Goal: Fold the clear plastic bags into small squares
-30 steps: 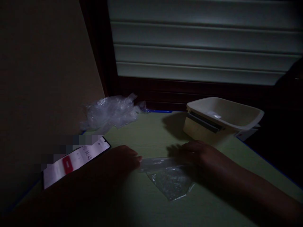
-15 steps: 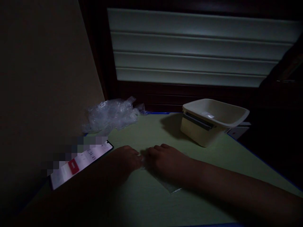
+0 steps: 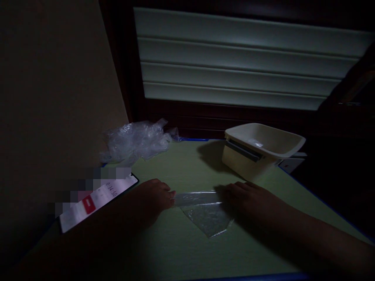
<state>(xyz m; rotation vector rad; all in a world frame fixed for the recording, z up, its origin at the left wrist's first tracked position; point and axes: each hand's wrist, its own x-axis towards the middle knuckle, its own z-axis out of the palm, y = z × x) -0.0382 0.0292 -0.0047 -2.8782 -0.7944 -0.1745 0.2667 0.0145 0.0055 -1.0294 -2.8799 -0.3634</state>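
Observation:
A clear plastic bag (image 3: 208, 218) lies on the table between my two hands, its folded upper strip stretched sideways and its lower part narrowing toward me. My left hand (image 3: 156, 197) pinches the strip's left end between thumb and fingers. At the strip's right end, my right hand (image 3: 246, 197) has its fingers curled down over the plastic; its fingertips are in shadow and partly hidden.
A heap of crumpled clear plastic bags (image 3: 137, 140) is at the back left. Beside my left forearm lies a lit phone (image 3: 102, 199) showing a running timer. A cream plastic bin (image 3: 243, 162) stands at the back right of the green table (image 3: 181, 249).
My right hand has moved right, away from my left hand, along the bag's upper strip. More of the bag now shows between them. My left hand has stayed almost in place.

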